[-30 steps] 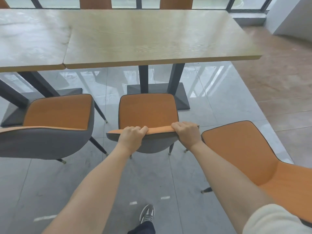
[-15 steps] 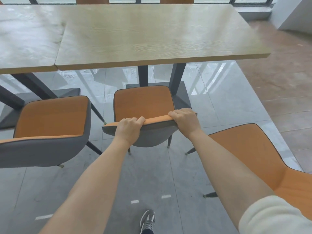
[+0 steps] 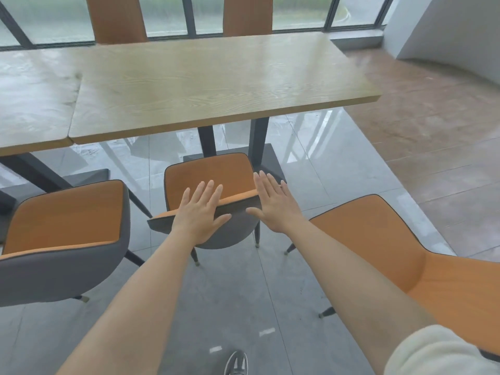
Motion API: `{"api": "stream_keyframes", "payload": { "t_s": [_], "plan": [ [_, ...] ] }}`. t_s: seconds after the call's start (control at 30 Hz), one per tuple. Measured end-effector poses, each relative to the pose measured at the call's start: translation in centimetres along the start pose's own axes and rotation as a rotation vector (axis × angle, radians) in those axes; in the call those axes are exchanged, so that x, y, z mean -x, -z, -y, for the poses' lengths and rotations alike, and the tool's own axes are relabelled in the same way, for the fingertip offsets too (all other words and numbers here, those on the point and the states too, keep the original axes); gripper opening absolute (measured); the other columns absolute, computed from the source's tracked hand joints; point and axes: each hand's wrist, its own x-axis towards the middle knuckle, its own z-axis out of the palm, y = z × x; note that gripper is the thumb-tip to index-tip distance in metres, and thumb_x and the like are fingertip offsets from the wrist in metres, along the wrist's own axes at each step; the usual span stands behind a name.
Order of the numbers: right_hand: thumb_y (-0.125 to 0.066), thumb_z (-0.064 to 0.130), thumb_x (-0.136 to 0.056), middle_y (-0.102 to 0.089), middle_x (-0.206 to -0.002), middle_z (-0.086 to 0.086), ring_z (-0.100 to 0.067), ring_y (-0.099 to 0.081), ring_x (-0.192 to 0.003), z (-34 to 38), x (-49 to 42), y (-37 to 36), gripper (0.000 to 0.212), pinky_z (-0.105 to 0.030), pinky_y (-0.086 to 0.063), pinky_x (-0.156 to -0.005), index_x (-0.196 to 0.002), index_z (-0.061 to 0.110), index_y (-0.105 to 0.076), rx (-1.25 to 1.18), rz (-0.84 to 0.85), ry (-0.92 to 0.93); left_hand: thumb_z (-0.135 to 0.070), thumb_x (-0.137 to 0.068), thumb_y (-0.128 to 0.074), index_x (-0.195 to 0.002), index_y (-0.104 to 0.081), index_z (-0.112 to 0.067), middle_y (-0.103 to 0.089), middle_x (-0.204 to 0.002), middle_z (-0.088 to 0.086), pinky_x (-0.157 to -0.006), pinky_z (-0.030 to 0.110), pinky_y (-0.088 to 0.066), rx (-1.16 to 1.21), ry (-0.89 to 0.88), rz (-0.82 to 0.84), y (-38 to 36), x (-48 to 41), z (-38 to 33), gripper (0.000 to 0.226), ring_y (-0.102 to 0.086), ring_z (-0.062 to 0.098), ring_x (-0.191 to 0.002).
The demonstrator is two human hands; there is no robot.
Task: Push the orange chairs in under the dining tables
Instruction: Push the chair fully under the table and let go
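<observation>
The middle orange chair (image 3: 208, 175), grey-backed, stands just short of the near edge of the wooden dining table (image 3: 216, 85), its seat in front of the table's black pedestal. My left hand (image 3: 201, 212) hovers flat over the top of its backrest, fingers spread, holding nothing. My right hand (image 3: 274, 203) is open too, at the backrest's right end, fingers apart. A second orange chair (image 3: 65, 217) stands to the left by the adjoining table (image 3: 32, 104). A third orange chair (image 3: 405, 255) stands turned away at the right, well out from the table.
Two more orange chair backs (image 3: 116, 18) show beyond the table against the windows. Glossy grey tiles lie under the tables, brown flooring to the right. A white wall (image 3: 446, 28) rises at the far right. My shoe (image 3: 236, 364) is at the bottom.
Both hands let go of the middle chair's backrest and now spread flat. The chair slid forward toward the table before that. The view tilted up.
</observation>
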Motion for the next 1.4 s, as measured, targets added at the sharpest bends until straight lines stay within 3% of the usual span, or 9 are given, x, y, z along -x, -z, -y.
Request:
{"api": "stream_keyframes", "payload": {
  "t_s": [0.1, 0.33, 0.63, 0.83, 1.13, 1.4],
  "plan": [
    [-0.023, 0.055, -0.096, 0.025, -0.156, -0.004, -0.02, 0.02, -0.144, -1.2, 3.1, 1.7, 0.079, -0.039, 0.011, -0.116, -0.147, 0.015, 0.022, -0.007, -0.042, -0.035, -0.06, -0.094, -0.017, -0.149, 0.012, -0.022, 0.016, -0.158, 0.001, -0.116, 0.042, 0.011, -0.013, -0.024, -0.077, 1.5, 0.5, -3.2, 0.073, 0.016, 0.021, -0.146],
    [-0.019, 0.055, -0.096, 0.032, -0.152, -0.003, -0.019, 0.027, -0.142, -9.0, 15.4, 4.7, 0.077, -0.037, 0.015, -0.115, -0.133, 0.017, 0.036, -0.049, -0.13, -0.195, -0.057, -0.096, -0.017, -0.148, 0.016, -0.018, 0.02, -0.157, 0.002, -0.115, 0.041, 0.016, 0.018, -0.179, -0.177, 5.3, 3.1, -15.3, 0.073, 0.021, 0.02, -0.144],
    [-0.021, 0.056, -0.097, 0.027, -0.155, -0.004, -0.018, 0.022, -0.144, -23.3, 37.5, 5.1, 0.079, -0.035, 0.014, -0.115, -0.143, 0.011, 0.026, -0.064, -0.254, -0.498, -0.055, -0.097, -0.013, -0.147, 0.019, -0.015, 0.022, -0.156, 0.003, -0.117, 0.043, 0.012, 0.008, -0.38, -0.173, 5.4, 9.9, -39.2, 0.072, 0.02, 0.02, -0.144],
    [-0.022, 0.054, -0.097, 0.027, -0.155, -0.005, -0.02, 0.02, -0.144, -31.2, 46.7, 3.5, 0.08, -0.036, 0.012, -0.116, -0.145, 0.01, 0.024, -0.13, -0.228, -0.647, -0.055, -0.097, -0.013, -0.147, 0.017, -0.014, 0.02, -0.157, 0.004, -0.118, 0.042, 0.009, 0.008, -0.483, -0.161, 4.8, 11.9, -50.0, 0.072, 0.018, 0.019, -0.145],
    [-0.024, 0.055, -0.096, 0.027, -0.154, -0.006, -0.02, 0.021, -0.144, -42.4, 48.4, -0.1, 0.083, -0.036, 0.01, -0.117, -0.144, 0.009, 0.026, -0.116, -0.105, -0.597, -0.059, -0.095, -0.013, -0.148, 0.014, -0.013, 0.016, -0.158, 0.004, -0.119, 0.043, 0.005, -0.011, -0.521, -0.065, 2.2, 8.1, -60.7, 0.076, 0.015, 0.02, -0.146],
    [-0.028, 0.056, -0.096, 0.025, -0.155, -0.007, -0.019, 0.019, -0.144, -50.3, 45.5, -1.6, 0.087, -0.036, 0.007, -0.12, -0.144, 0.006, 0.024, -0.041, 0.092, -0.375, -0.066, -0.091, -0.019, -0.149, 0.013, -0.011, 0.015, -0.158, 0.005, -0.118, 0.045, 0.008, -0.008, -0.485, 0.099, -0.5, 5.5, -65.9, 0.086, 0.016, 0.021, -0.146]
  ]
}}
